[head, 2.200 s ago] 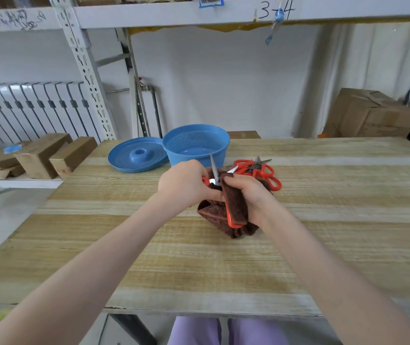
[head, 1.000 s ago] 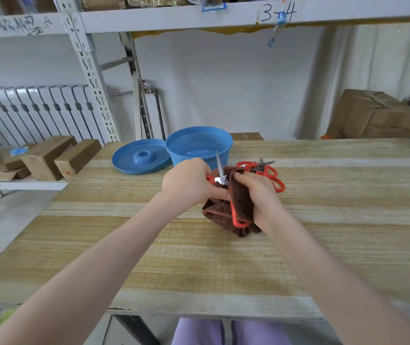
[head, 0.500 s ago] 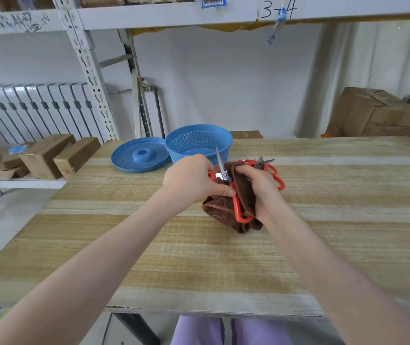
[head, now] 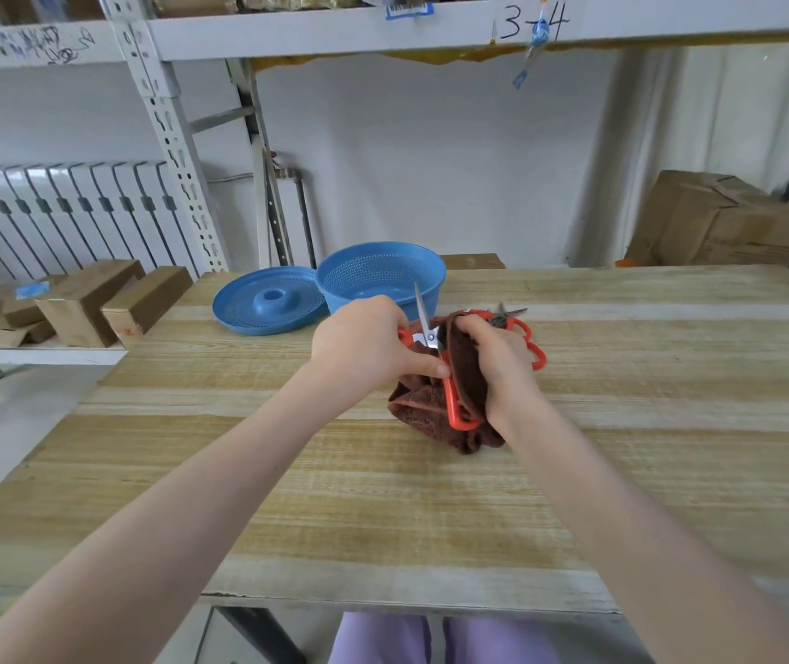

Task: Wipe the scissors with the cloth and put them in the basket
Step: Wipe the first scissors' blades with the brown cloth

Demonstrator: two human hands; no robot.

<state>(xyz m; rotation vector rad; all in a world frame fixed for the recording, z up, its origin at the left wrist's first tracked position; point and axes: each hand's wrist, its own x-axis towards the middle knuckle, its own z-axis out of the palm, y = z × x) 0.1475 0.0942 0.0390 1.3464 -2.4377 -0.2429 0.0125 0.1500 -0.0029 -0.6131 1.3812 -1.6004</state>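
Orange-handled scissors (head: 450, 400), gripped by left hand (head: 363, 347); right hand (head: 497, 361) clutches brown cloth (head: 423, 409) around one handle. Advised: wipe away from blade tip.

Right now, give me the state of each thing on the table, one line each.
Held scissors: blades apart, gripped by left hand
Cloth: bunched, gripped by right hand over held scissors
Basket: upright, uncovered
Lid: off, beside the basket
Spare scissors: lying on the table

A storeroom: metal shelving (head: 162, 112) (hand-numbered), cardboard boxes (head: 713, 220), wooden workbench (head: 383, 496).
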